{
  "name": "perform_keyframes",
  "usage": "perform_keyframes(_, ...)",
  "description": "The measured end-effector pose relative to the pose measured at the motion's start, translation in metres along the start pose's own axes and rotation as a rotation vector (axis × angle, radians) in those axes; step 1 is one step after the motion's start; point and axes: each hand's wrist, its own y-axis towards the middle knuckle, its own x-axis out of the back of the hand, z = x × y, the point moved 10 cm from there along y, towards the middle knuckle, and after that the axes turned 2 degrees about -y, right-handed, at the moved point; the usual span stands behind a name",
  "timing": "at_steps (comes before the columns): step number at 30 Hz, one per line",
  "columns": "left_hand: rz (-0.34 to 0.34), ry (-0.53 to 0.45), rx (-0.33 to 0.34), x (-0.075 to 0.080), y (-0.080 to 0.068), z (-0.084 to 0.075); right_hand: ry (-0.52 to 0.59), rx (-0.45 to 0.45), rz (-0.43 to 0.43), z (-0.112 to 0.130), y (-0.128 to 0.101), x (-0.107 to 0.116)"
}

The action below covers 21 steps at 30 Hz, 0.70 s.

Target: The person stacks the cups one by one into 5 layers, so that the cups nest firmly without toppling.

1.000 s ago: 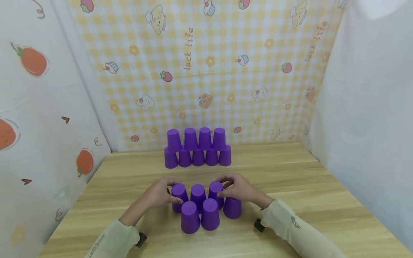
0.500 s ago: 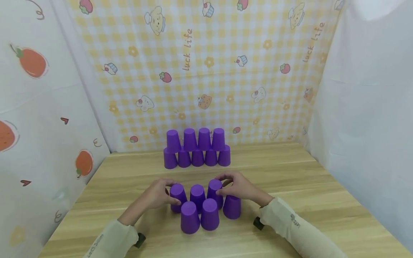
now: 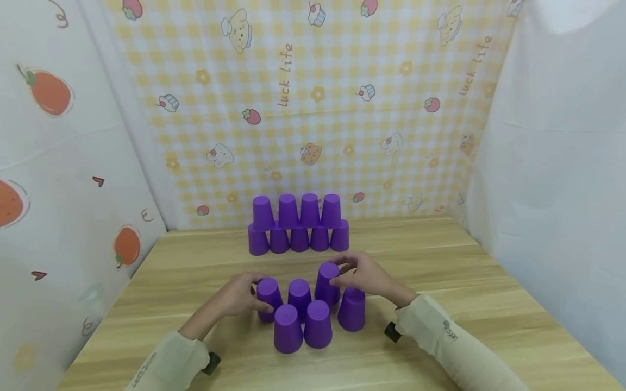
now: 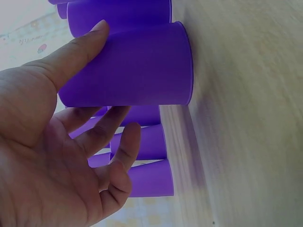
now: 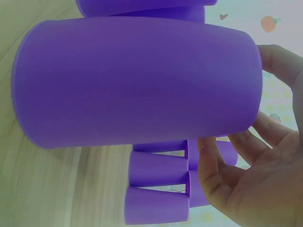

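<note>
My left hand [image 3: 239, 294] holds an upside-down purple plastic cup [image 3: 269, 296], thumb on the near side and fingers on the far side. In the left wrist view the thumb lies along that cup [image 4: 128, 66], and its rim is close to the table. My right hand [image 3: 364, 274] pinches another purple cup [image 3: 326, 285], which appears raised off the table. A large purple cup [image 5: 137, 82] fills the right wrist view and hides some fingertips. Between the hands stands a purple cup [image 3: 299, 296]; nearer are two front cups [image 3: 288, 331] and a right cup [image 3: 352, 312].
At the back of the wooden table [image 3: 420, 255], a bottom row of several upside-down purple cups [image 3: 299, 240] carries a second row [image 3: 310, 210]. A checked cloth [image 3: 318, 125] hangs behind, with white cloth on both sides.
My right hand has moved up and away with its cup, exposing more of the right cup below. The left hand and its cup have shifted slightly left.
</note>
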Motion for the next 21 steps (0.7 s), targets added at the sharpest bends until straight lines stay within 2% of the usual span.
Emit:
perform_keyframes(9,0.005,0.024,0.044,0.0,0.001,0.003,-0.001,0.008,-0.031,0.012,0.005,0.002)
perform_keyframes(17,-0.108,0.049,0.149,0.014,0.004,0.003,0.012,0.017,-0.095,0.023,0.014,0.013)
perform_keyframes(21,-0.164,0.015,0.161,0.022,0.006,-0.004,0.011,-0.003,-0.143,0.027,0.015,0.017)
